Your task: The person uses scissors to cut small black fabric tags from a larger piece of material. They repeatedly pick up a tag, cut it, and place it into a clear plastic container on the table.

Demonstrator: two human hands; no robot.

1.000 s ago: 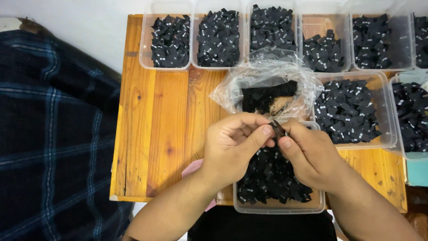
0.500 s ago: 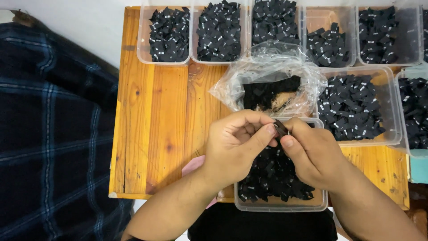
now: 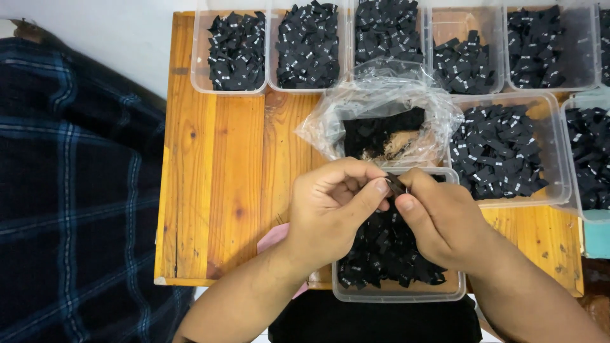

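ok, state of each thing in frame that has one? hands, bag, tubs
left hand: pinching a small black label with the thumb
right hand: pinching the same label from the other side
plastic bag: open, black labels inside
near tub: lidless, part full of black labels
far tubs: lidless, holding black labels
wooden table: bears the tubs and bag

A small black label is pinched between two hands, just above a near clear box full of black labels. A crinkly clear bag with more sits just behind. Far and right, clear tubs hold heaps of black labels with white marks.
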